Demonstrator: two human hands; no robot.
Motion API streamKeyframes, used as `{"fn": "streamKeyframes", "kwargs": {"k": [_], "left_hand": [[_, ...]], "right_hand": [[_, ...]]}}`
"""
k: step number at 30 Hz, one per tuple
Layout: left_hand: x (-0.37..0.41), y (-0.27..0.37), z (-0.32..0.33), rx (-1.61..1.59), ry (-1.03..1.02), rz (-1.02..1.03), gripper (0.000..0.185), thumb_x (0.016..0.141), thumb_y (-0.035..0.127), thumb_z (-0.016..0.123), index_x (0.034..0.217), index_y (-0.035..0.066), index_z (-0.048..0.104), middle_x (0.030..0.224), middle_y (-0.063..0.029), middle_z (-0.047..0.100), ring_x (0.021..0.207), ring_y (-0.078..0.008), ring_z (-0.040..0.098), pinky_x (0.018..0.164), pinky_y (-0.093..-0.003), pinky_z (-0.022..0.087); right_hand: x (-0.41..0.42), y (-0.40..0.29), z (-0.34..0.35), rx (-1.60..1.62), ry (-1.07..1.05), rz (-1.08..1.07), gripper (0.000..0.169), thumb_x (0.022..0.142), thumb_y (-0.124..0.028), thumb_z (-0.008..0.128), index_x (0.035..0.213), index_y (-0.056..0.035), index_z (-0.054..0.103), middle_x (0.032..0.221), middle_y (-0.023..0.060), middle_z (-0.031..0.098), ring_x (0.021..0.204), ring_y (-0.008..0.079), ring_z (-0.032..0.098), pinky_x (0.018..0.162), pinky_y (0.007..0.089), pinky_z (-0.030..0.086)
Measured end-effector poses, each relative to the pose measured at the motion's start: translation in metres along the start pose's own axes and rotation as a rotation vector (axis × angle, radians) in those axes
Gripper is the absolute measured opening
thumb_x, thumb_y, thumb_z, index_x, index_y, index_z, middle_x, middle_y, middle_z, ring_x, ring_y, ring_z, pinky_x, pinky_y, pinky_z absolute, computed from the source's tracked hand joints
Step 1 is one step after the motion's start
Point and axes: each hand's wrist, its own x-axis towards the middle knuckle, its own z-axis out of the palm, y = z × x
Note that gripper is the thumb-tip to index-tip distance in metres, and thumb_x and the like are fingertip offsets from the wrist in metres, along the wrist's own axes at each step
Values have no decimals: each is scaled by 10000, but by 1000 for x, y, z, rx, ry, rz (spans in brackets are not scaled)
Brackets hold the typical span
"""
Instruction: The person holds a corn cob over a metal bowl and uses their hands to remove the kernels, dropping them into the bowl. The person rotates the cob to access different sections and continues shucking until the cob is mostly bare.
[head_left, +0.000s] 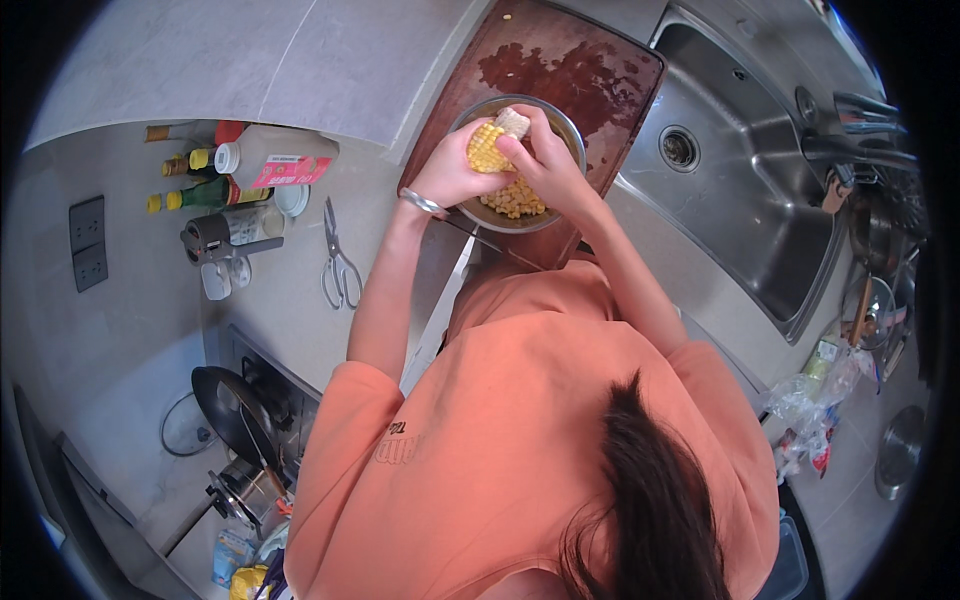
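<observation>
My left hand (450, 169), with a silver bangle at its wrist, grips a corn cob piece (486, 148) with yellow kernels on it. My right hand (551, 161) is at the cob's bare, pale end, its thumb pressed close to the kernels. Both hands are over a round metal bowl (576, 142), where loose corn kernels (517, 201) lie. Under the bowl is a dark reddish wooden cutting board (630, 71) with wet patches and a stray kernel near its far edge.
A stainless steel sink (739, 150) adjoins the board on the right. Kitchen scissors (337, 262) lie on the counter at the left, near bottles (225, 193) and a large white jug (281, 157). A black pan (236, 412) stands at the lower left. Plastic bags (806, 405) are at the right.
</observation>
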Motion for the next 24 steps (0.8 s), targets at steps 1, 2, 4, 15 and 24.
{"fn": "streamKeyframes", "kwargs": {"k": [1,2,4,15,24], "left_hand": [[-1,1,-3,-47,-20,-20,547,658,124,785,1144,28,555,1035,-102,651,957,-191,625,848,-317,490],[-1,2,-5,-95,-39,-39,549,656,117,785,1145,23,554,1042,-92,648,961,-174,617,854,-311,485],[0,-6,-6,-8,-10,-2,546,661,119,773,1154,35,554,1029,-113,655,946,-206,636,837,-326,496],[0,12,4,331,137,8,568,645,137,741,1174,54,550,1004,-188,660,959,-348,642,802,-395,518],[1,-8,-6,212,76,27,601,635,157,756,1187,41,550,980,-181,664,941,-326,655,801,-378,514]], "right_hand": [[0,-1,-1,5,-20,20,557,906,-341,615,1258,30,394,1022,186,613,955,256,612,849,349,465],[0,-2,-2,10,-40,40,559,908,-339,612,1267,29,391,1026,183,612,961,256,608,857,348,461],[-1,-1,-3,110,-87,65,521,920,-303,600,1279,11,392,1051,155,595,988,221,583,875,332,449],[3,-4,2,60,11,18,417,940,-249,587,1248,-25,416,1008,31,554,894,99,529,785,249,444],[-2,-4,-7,340,-164,219,463,937,-240,594,1306,-47,391,1047,22,521,878,82,513,740,232,456]]}}
